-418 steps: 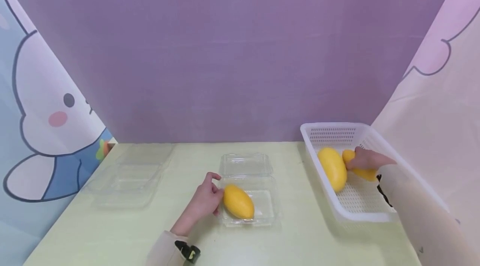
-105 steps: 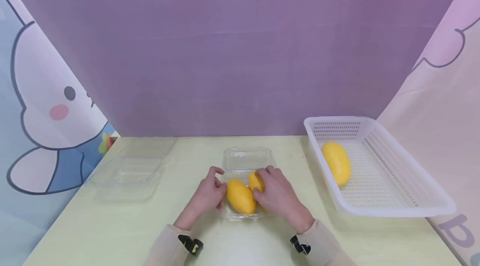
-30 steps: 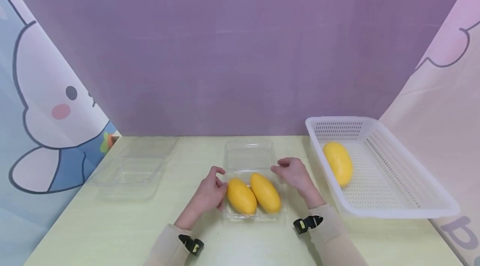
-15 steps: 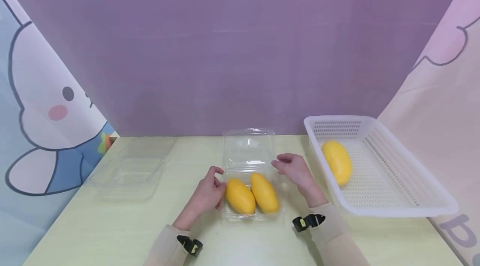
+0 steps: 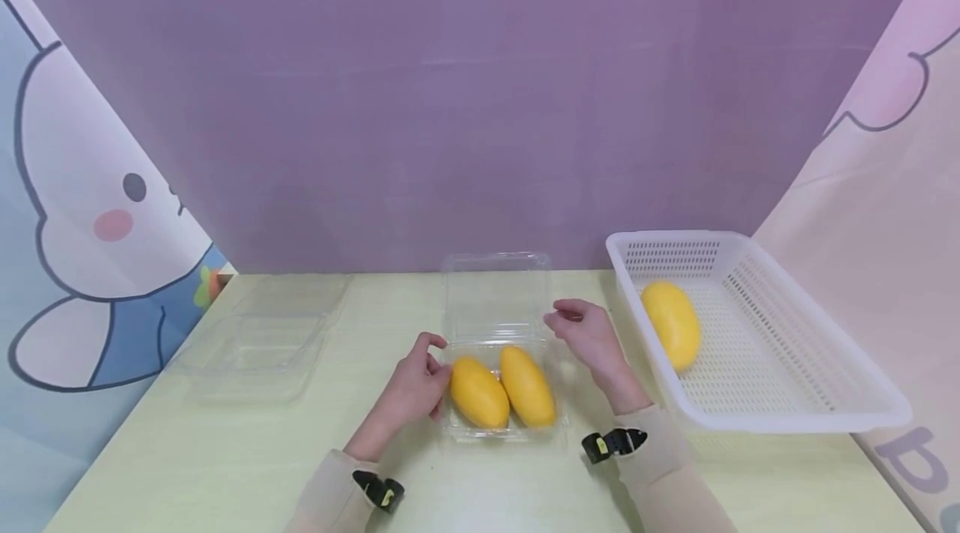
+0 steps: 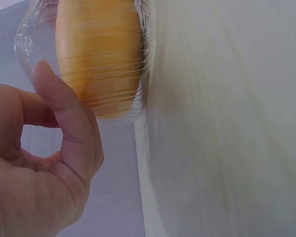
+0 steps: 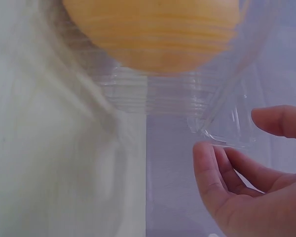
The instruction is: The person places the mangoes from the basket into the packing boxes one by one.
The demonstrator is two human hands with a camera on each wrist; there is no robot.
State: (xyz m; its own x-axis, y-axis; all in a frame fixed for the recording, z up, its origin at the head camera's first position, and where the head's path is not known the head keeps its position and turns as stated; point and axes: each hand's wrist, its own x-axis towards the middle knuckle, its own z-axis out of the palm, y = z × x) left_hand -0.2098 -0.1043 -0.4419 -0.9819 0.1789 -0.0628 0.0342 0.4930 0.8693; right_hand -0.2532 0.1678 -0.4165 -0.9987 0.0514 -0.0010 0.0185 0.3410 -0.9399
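I count one basket [image 5: 795,423], at least two boxes [image 5: 255,354], three fruits [image 5: 670,326].
Open surface [image 5: 378,312] divides the boxes; the right hand [image 5: 592,339], fingers apart, sits between basket and open lid [image 5: 495,295]. The left hand [image 5: 415,384], fingers apart, touches the near box [image 5: 480,434]. Two fruits lie inside, one in the basket, long axes slanting far-left to near-right.
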